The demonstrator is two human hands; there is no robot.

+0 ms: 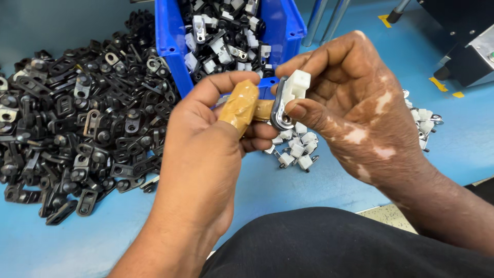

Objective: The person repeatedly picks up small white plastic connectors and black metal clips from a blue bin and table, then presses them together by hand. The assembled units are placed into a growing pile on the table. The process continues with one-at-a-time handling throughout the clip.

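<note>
My left hand point(206, 139) and my right hand point(350, 108) meet above the blue table, just in front of a blue bin. Between the fingertips of both hands sits a small part point(286, 100) made of a white plastic block on a dark metal bracket. My right thumb and fingers pinch the part. The left thumb and forefinger are wrapped in tan tape point(241, 105) and press against its other side.
A blue plastic bin point(172, 46) at the back holds joined black-and-white parts. A large heap of black metal brackets point(77, 118) lies at left. Small white parts point(296, 146) lie under my hands, more point(424, 121) at right. A dark machine point(463, 46) stands far right.
</note>
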